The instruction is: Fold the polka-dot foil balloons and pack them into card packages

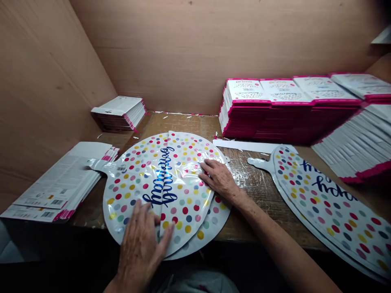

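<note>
A flat white foil balloon [189, 179] with coloured dots and blue lettering lies on the table before me. A straight edge runs down its middle through the lettering, and another dotted foil layer [220, 219] shows beneath at the lower right. Its pale tail [99, 164] points left over a stack of printed cards. My left hand [142, 236] rests on the balloon's lower left part, fingers spread. On its right side lies my right hand [218, 179], palm down with fingers loosely stretched. Neither hand grips anything that I can see.
More dotted foil balloons [330, 203] lie stacked at the right, overhanging the table [253, 183]. Packed pink-edged packages [275, 118] stand at the back right. Card stacks [61, 175] and a smaller pile [119, 112] sit left. Wooden walls [171, 53] enclose the back and left.
</note>
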A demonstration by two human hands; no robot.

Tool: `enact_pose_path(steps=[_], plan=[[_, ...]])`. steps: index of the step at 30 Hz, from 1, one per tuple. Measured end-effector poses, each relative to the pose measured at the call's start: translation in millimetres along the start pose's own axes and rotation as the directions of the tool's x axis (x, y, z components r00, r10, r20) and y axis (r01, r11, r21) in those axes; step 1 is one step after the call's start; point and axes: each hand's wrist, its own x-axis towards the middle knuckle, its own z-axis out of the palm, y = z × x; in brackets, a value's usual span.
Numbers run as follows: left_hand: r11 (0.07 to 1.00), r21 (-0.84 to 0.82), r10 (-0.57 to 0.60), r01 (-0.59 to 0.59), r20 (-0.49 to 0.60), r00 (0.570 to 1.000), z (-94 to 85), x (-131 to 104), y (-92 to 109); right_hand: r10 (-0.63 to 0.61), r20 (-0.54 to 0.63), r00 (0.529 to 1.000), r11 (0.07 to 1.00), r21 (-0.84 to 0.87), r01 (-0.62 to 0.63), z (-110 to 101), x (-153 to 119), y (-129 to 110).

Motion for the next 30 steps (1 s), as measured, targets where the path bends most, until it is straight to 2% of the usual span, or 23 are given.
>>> enact_pose_path(steps=[2, 3, 4, 5, 6, 7, 8, 9, 10, 11, 13, 14, 15, 16, 17, 18, 19, 21, 23, 24, 27, 29, 30], plan=[[0.96, -0.252, -0.068, 0.12, 0.205, 0.976, -13.7, -4.9, 12.1, 0.015, -0.024, 1.0, 0.998, 0.055, -0.013, 0.3, -1.0, 3.9], [0.89, -0.382, -0.106, 0.248, 0.356, 0.928, -21.7, -2.5, 21.3, 0.031, -0.048, 0.998, 0.993, 0.117, -0.025, -3.0, -3.4, 3.6], [0.772, -0.477, -0.141, 0.42, 0.516, 0.845, -30.7, 2.6, 31.4, 0.052, -0.08, 0.995, 0.978, 0.206, -0.034, -8.6, -7.8, 1.3], [0.608, -0.525, -0.168, 0.596, 0.648, 0.743, -40.4, 9.4, 41.4, 0.068, -0.114, 0.991, 0.949, 0.313, -0.029, -16.3, -14.3, -2.9], [0.429, -0.544, -0.187, 0.722, 0.728, 0.659, -50.5, 16.9, 50.6, 0.068, -0.153, 0.986, 0.907, 0.422, 0.003, -25.1, -22.9, -8.8], [0.27, -0.561, -0.204, 0.783, 0.761, 0.616, -60.4, 24.0, 58.0, 0.049, -0.194, 0.98, 0.857, 0.511, 0.058, -34.1, -33.1, -16.2], [0.156, -0.588, -0.217, 0.794, 0.764, 0.608, -69.7, 29.9, 63.4, 0.011, -0.238, 0.971, 0.815, 0.565, 0.129, -42.0, -44.2, -24.4], [0.102, -0.614, -0.221, 0.782, 0.753, 0.62, -77.8, 34.2, 66.3, -0.053, -0.29, 0.956, 0.794, 0.568, 0.216, -47.6, -55.5, -32.5], [0.108, -0.626, -0.208, 0.772, 0.745, 0.633, -84.4, 36.9, 66.8, -0.113, -0.34, 0.934, 0.802, 0.523, 0.288, -50.0, -65.9, -39.7], [0.174, -0.619, -0.176, 0.766, 0.746, 0.642, -89.4, 38.8, 64.9, -0.161, -0.394, 0.905, 0.834, 0.435, 0.338, -48.9, -74.8, -45.4], [0.45, -0.574, -0.131, 0.684, 0.716, 0.686, -93.8, 43.6, 55.4, -0.216, -0.479, 0.851, 0.902, 0.237, 0.362, -37.9, -86.8, -50.2], [0.619, -0.534, -0.14, 0.576, 0.647, 0.75, -93.0, 48.2, 48.8, -0.23, -0.5, 0.835, 0.922, 0.163, 0.351, -30.0, -90.2, -49.4], [0.772, -0.472, -0.143, 0.425, 0.522, 0.841, -90.0, 55.2, 41.7, -0.24, -0.505, 0.829, 0.933, 0.117, 0.341, -22.2, -92.4, -46.8], [0.886, -0.393, -0.105, 0.248, 0.351, 0.93, -84.6, 64.4, 34.4, -0.251, -0.491, 0.834, 0.937, 0.094, 0.337, -15.7, -93.9, -43.2], [0.951, -0.298, -0.039, 0.086, 0.161, 0.986, -76.9, 75.2, 26.9, -0.267, -0.468, 0.842, 0.936, 0.08, 0.341, -11.4, -94.9, -39.2], [0.969, -0.236, 0.081, -0.072, 0.03, 0.996, -67.2, 86.7, 19.3, -0.288, -0.439, 0.851, 0.934, 0.067, 0.351, -9.8, -95.5, -35.2], [0.949, -0.216, 0.231, -0.229, -0.017, 0.973, -56.3, 97.8, 11.4, -0.309, -0.404, 0.861, 0.932, 0.051, 0.358, -11.1, -95.3, -31.6], [0.867, -0.246, 0.469, -0.433, 0.111, 0.876, -34.1, 115.3, -6.1, -0.353, -0.306, 0.884, 0.923, 0.041, 0.382, -21.4, -90.3, -25.9], [0.828, -0.306, 0.548, -0.47, 0.26, 0.795, -17.3, 123.8, -24.6, -0.371, -0.185, 0.91, 0.913, 0.105, 0.393, -38.8, -73.9, -21.0], [0.832, -0.332, 0.54, -0.445, 0.3, 0.786, -12.3, 125.1, -33.2, -0.352, -0.113, 0.929, 0.916, 0.16, 0.367, -48.5, -60.0, -18.2], [0.875, -0.409, 0.409, -0.259, 0.337, 0.848, -9.3, 125.6, -48.9, -0.159, 0.08, 0.984, 0.943, 0.307, 0.127, -73.3, 2.3, -6.4], [0.89, -0.442, 0.286, -0.115, 0.343, 0.895, -11.0, 129.2, -47.6, 0.029, 0.123, 0.992, 0.922, 0.379, -0.074, -81.3, 48.7, 5.1], [0.898, -0.437, 0.213, -0.047, 0.338, 0.917, -10.8, 132.8, -43.8, 0.136, 0.15, 0.979, 0.891, 0.414, -0.187, -82.1, 67.8, 11.7]])
